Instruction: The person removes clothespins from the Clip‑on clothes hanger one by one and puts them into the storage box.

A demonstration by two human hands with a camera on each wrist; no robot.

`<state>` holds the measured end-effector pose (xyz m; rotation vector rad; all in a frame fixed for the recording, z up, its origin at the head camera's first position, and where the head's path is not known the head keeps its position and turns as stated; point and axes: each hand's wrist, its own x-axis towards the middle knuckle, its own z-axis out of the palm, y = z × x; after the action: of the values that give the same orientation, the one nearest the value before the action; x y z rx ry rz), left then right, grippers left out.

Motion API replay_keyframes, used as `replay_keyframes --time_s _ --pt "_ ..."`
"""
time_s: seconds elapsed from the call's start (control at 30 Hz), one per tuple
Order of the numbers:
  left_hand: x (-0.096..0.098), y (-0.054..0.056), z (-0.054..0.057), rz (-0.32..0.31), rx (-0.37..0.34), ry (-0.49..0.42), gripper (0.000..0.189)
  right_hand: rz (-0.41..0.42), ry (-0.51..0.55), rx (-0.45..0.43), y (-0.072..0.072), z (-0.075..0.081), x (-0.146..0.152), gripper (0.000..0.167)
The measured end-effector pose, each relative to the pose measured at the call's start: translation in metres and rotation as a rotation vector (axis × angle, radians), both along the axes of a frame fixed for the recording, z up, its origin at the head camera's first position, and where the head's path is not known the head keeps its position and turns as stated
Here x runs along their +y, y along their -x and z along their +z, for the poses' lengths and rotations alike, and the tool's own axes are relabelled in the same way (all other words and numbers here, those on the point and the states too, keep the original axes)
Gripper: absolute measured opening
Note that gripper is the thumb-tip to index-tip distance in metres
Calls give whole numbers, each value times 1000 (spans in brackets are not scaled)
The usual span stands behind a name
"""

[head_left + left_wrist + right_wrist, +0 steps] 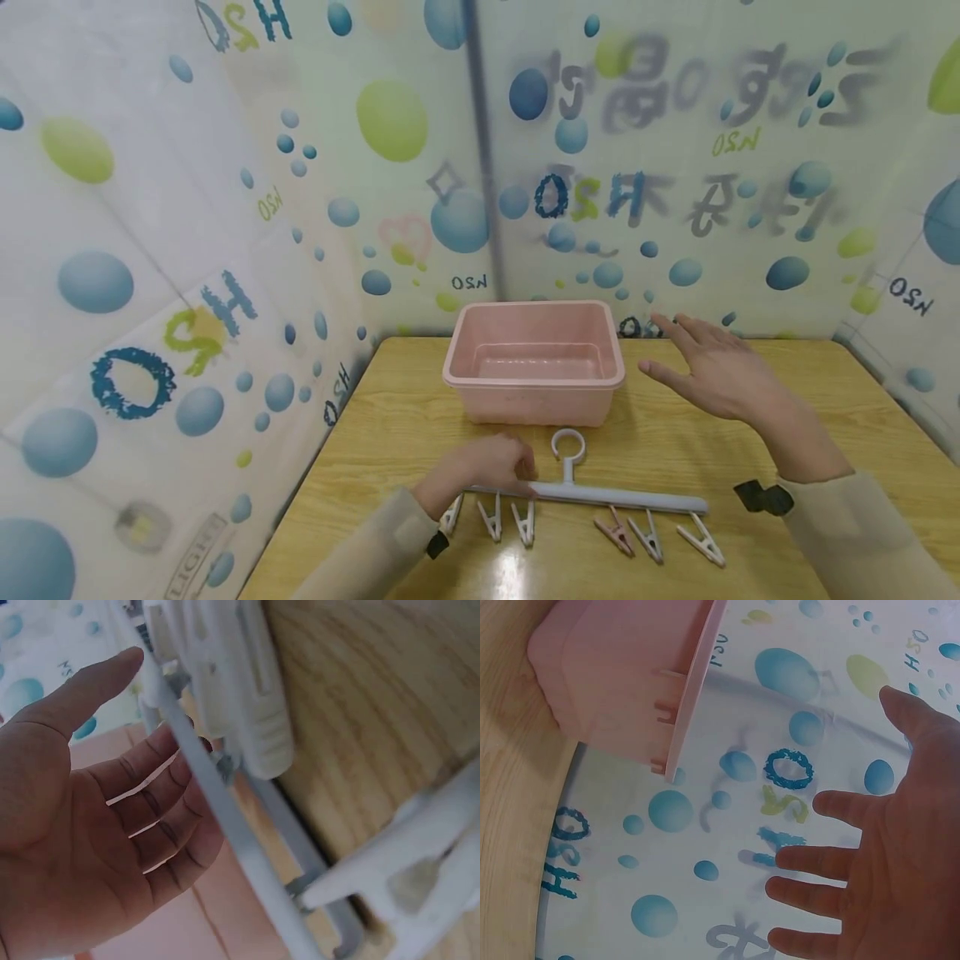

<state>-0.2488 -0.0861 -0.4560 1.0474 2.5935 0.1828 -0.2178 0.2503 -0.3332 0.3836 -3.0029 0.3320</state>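
Note:
A pale grey clip hanger [637, 498] with a round hook [568, 446] lies near the front of the wooden table. Several pegs hang along its bar, such as a white clip [524, 523] and a pinkish-brown clip [617, 532]. My left hand [487, 467] grips the bar left of the hook; in the left wrist view, the thumb meets the bar [217, 795] and the curved fingers pass behind it. Off to the right, my right hand [712, 371] is raised beside the pink basin [534, 404], apart from it, fingers straight and spread, holding nothing.
The basin stands at the back of the table [397, 392], just behind the hanger's hook. A patterned curtain [405, 192] with blue and green dots encloses the table at the back and sides.

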Motion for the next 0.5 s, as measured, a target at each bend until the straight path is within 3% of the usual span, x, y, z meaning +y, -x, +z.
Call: replay_keyframes --time_s 0.23,0.4,0.5 --pt "6 -1 -19 -2 7 -3 25 8 1 5 0 0 1 84" --pt "12 -5 -23 -21 46 -5 19 12 -4 18 -1 1 1 84" --pt "16 -10 -23 -28 64 8 27 12 -7 19 -2 1 1 84"
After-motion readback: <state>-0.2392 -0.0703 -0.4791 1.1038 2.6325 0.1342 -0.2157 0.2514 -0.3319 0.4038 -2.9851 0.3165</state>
